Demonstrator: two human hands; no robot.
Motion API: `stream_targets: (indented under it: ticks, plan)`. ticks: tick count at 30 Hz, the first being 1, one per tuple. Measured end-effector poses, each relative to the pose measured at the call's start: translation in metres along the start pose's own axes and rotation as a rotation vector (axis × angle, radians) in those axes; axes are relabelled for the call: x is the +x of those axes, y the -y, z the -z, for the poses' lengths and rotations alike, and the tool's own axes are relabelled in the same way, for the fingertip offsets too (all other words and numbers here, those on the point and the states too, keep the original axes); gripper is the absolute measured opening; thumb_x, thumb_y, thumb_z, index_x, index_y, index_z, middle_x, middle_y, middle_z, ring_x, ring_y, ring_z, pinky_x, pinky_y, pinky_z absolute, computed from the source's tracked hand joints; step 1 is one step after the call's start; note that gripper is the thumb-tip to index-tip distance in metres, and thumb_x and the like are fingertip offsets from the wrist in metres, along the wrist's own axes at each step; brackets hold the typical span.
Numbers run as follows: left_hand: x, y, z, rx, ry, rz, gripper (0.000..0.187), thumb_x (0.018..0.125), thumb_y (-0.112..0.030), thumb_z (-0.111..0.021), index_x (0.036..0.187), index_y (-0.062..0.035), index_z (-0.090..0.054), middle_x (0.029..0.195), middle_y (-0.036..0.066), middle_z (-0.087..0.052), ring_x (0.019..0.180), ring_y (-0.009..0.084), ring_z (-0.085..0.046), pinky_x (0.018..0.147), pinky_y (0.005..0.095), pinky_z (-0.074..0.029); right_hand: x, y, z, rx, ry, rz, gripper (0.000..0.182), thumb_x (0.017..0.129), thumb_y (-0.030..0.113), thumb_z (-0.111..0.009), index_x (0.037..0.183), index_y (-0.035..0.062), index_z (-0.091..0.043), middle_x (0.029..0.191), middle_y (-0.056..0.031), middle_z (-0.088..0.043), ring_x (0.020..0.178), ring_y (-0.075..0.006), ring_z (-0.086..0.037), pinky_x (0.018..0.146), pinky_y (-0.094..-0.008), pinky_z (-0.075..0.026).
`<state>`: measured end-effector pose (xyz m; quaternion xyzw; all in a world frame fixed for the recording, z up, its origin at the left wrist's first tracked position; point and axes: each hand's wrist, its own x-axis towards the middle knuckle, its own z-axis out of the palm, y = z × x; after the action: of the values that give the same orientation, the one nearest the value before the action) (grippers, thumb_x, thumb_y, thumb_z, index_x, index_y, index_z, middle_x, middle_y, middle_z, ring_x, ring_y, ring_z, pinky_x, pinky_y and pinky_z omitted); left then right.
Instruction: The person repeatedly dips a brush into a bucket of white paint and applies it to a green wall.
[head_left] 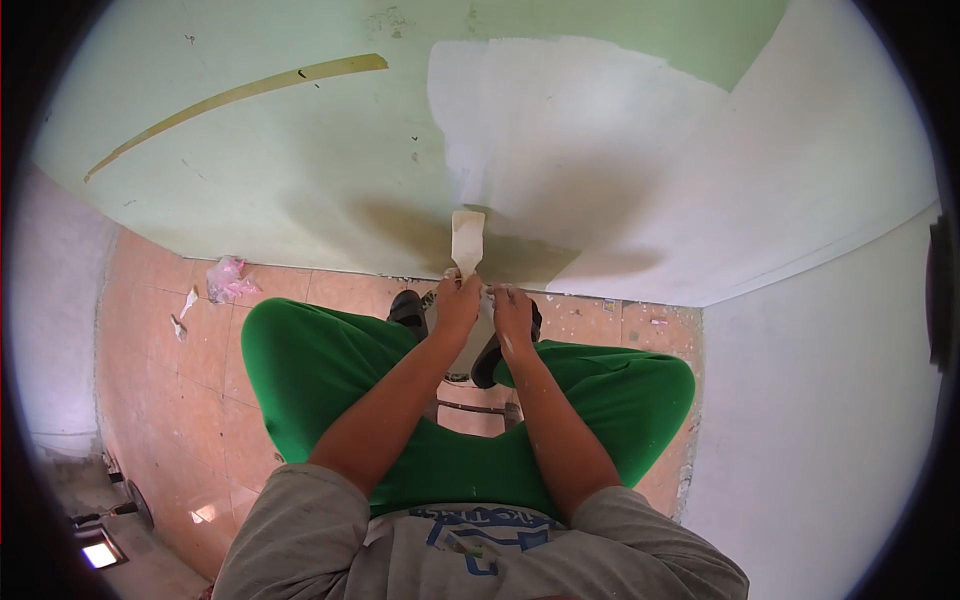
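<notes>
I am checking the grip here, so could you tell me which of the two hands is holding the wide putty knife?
The left hand grips the putty knife by its handle, blade up against the wall. The right hand is beside it, off the handle.

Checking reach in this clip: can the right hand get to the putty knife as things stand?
Probably yes. The right hand sits just beside the left hand, which grips the putty knife by its handle; nothing lies between them.

Room under renovation, bare of furniture. Pale green wall (280,160) partly covered by a fresh white putty patch (560,130). Terracotta tiled floor (200,400) speckled with white splatter; crumpled pink plastic bag (228,280) and scraps by the skirting.
</notes>
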<state>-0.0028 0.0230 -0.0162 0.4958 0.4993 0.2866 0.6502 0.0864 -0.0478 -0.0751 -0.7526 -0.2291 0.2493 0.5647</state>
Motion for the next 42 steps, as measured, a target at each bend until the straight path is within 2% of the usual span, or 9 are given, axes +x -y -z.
stream_targets:
  ticks: [8, 10, 17, 20, 25, 30, 37, 40, 42]
  plan:
    - [-0.041, -0.058, 0.053, 0.362, 0.475, 0.062, 0.029, 0.097, -0.028, -0.054, 0.087, -0.0011, -0.055, 0.071, 0.005, -0.053, 0.063, 0.0179, -0.057, 0.060, 0.0339, -0.050, -0.023, 0.057, -0.012, 0.662, 0.422, -0.272, 0.026, 0.102, 0.029, -0.062, 0.102, 0.0027, -0.061, 0.075, -0.0032, -0.057, 0.063, -0.0126, -0.052, 0.058, -0.0292, -0.043]
    - [-0.032, -0.073, 0.086, 1.031, 1.179, -0.208, 0.037, 0.100, -0.034, -0.051, 0.094, 0.0008, -0.062, 0.079, 0.008, -0.061, 0.072, 0.0209, -0.060, 0.070, 0.0356, -0.052, -0.025, 0.070, -0.011, 0.632, 0.415, -0.277, 0.027, 0.102, 0.028, -0.061, 0.106, 0.0016, -0.060, 0.079, -0.0047, -0.059, 0.065, -0.0128, -0.055, 0.059, -0.0302, -0.046]
    - [0.018, -0.139, 0.126, 0.800, 0.539, -0.345, 0.040, 0.102, -0.035, -0.049, 0.112, 0.0005, -0.065, 0.093, 0.014, -0.069, 0.076, 0.0210, -0.066, 0.070, 0.0369, -0.053, -0.040, 0.047, -0.004, -0.476, 0.034, 0.277, 0.031, 0.098, 0.018, -0.059, 0.123, -0.0008, -0.055, 0.095, -0.0214, -0.068, 0.084, -0.0397, -0.069, 0.074, -0.0482, -0.054]
    - [0.021, -0.152, 0.120, 0.724, 0.462, 0.110, 0.038, 0.101, -0.033, -0.051, 0.113, 0.0008, -0.064, 0.089, 0.013, -0.069, 0.075, 0.0195, -0.068, 0.069, 0.0364, -0.054, -0.051, 0.071, -0.007, -0.443, -0.076, 0.288, 0.041, 0.095, 0.017, -0.059, 0.131, -0.0012, -0.051, 0.103, -0.0269, -0.065, 0.093, -0.0488, -0.064, 0.079, -0.0527, -0.052]
    - [0.023, -0.138, 0.117, 1.213, 0.196, -0.545, 0.037, 0.099, -0.031, -0.049, 0.109, 0.0012, -0.064, 0.089, 0.024, -0.070, 0.085, 0.0389, -0.070, 0.078, 0.0492, -0.054, -0.039, 0.063, -0.026, -0.421, -0.186, 0.489, 0.055, 0.089, 0.014, -0.060, 0.137, -0.0070, -0.044, 0.118, -0.0334, -0.060, 0.106, -0.0498, -0.061, 0.088, -0.0525, -0.051]
    - [0.059, -0.152, 0.120, 1.306, 0.282, -0.349, 0.042, 0.094, -0.035, -0.049, 0.110, 0.0007, -0.065, 0.112, 0.025, -0.068, 0.107, 0.0410, -0.065, 0.096, 0.0494, -0.051, -0.028, -0.005, -0.032, -0.789, 0.045, 0.367, 0.056, 0.084, 0.008, -0.057, 0.135, -0.0108, -0.044, 0.122, -0.0384, -0.056, 0.109, -0.0503, -0.060, 0.092, -0.0530, -0.050]
    - [0.078, -0.196, 0.122, 0.945, 0.392, -0.088, 0.056, 0.092, -0.045, -0.051, 0.117, 0.0028, -0.064, 0.126, 0.025, -0.064, 0.117, 0.0366, -0.062, 0.100, 0.0474, -0.048, 0.058, -0.121, -0.088, -1.069, 0.666, 0.019, 0.022, 0.081, 0.013, -0.063, 0.090, -0.0075, -0.064, 0.090, -0.0283, -0.069, 0.088, -0.0444, -0.070, 0.075, -0.0507, -0.056]
    - [0.078, -0.184, 0.121, 1.030, 0.405, -0.157, 0.059, 0.090, -0.047, -0.060, 0.123, 0.0025, -0.062, 0.110, 0.023, -0.070, 0.108, 0.0381, -0.066, 0.095, 0.0449, -0.051, 0.083, -0.214, -0.110, -0.836, 0.668, -0.627, 0.010, 0.082, 0.005, -0.065, 0.088, -0.0028, -0.065, 0.080, -0.0190, -0.067, 0.067, -0.0331, -0.068, 0.061, -0.0438, -0.054]
    - [0.071, -0.184, 0.120, 1.094, 0.461, -0.205, 0.056, 0.092, -0.045, -0.060, 0.120, 0.0038, -0.063, 0.105, 0.024, -0.070, 0.105, 0.0380, -0.067, 0.092, 0.0453, -0.051, 0.083, -0.256, -0.113, 0.032, 0.541, -1.153, 0.009, 0.087, 0.006, -0.064, 0.094, 0.0010, -0.065, 0.075, -0.0134, -0.064, 0.063, -0.0252, -0.063, 0.055, -0.0365, -0.046]
